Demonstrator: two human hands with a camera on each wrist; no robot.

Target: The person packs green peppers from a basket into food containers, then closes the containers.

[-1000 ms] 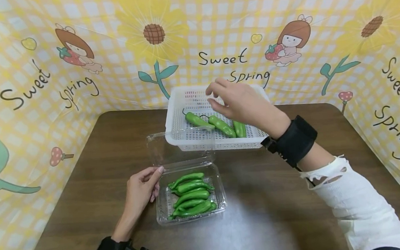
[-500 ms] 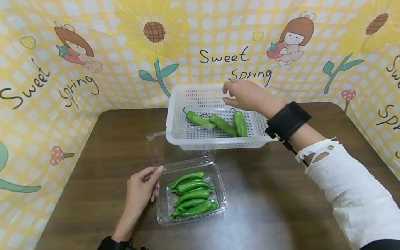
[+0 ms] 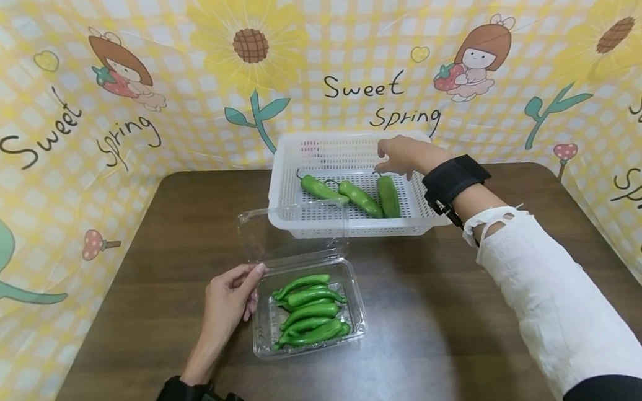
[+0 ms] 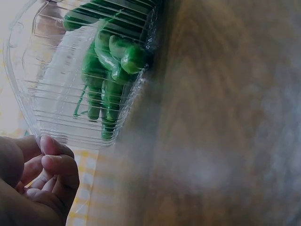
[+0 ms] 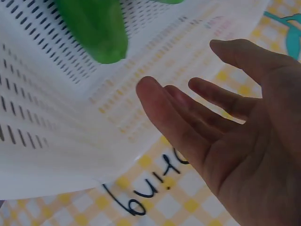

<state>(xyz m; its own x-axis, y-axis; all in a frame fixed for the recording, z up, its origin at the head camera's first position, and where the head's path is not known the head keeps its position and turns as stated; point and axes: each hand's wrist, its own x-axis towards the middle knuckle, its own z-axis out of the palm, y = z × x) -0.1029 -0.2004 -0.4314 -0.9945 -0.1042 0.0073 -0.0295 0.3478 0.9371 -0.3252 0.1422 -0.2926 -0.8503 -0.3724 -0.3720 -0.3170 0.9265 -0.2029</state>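
My left hand point(image 3: 226, 299) pinches the left rim of a clear plastic clamshell box point(image 3: 357, 322) near its hinge; the left wrist view shows thumb and fingertip meeting at that rim. Its lid point(image 3: 245, 237) stands raised at the back. Several green peppers point(image 3: 309, 313) lie stacked crosswise in the box. Over the right back part of a white perforated basket point(image 3: 356, 228) is my right hand point(image 3: 407, 155), fingers apart and holding nothing. In the basket lie three larger green peppers: a left one point(image 3: 320, 189), a middle one point(image 3: 361, 199) and a right one point(image 3: 388, 197), nearest that hand.
The box and basket share a dark wooden table point(image 3: 172, 236), the basket behind the box. The raised lid overlaps the basket's front left side in the head view. A yellow checked cloth point(image 3: 193, 128) with printed flowers hangs around the table's back and sides.
My right hand has moved right and slightly down over the basket, uncovering the right pepper. My left hand stays at the box rim. The head view has shifted slightly.
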